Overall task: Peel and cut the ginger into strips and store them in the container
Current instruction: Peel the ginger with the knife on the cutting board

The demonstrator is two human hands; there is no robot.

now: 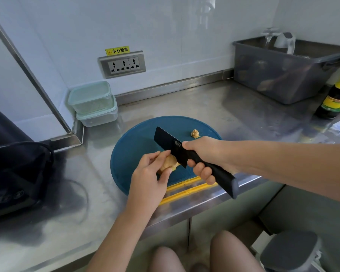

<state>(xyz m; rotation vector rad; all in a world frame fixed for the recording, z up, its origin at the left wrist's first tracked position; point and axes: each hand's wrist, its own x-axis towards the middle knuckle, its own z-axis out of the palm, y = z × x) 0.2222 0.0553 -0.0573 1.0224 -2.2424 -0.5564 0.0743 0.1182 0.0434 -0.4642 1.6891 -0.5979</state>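
My left hand [150,171] pinches a pale yellow piece of ginger [170,161] above the round blue cutting board [133,146]. My right hand [202,154] grips the handle of a black cleaver [170,144], and the blade's lower edge lies against the ginger. A second, smaller piece of ginger [195,133] lies on the far side of the board. Two stacked clear containers with pale green lids [92,103] stand in the back left corner of the steel counter.
A grey plastic bin [283,75] with a kettle in it stands at the back right, a dark sauce bottle [335,101] beside it. A black appliance [18,173] with a cord fills the left. A wall socket [123,64] is behind. A yellow strip [186,190] runs along the counter's front edge.
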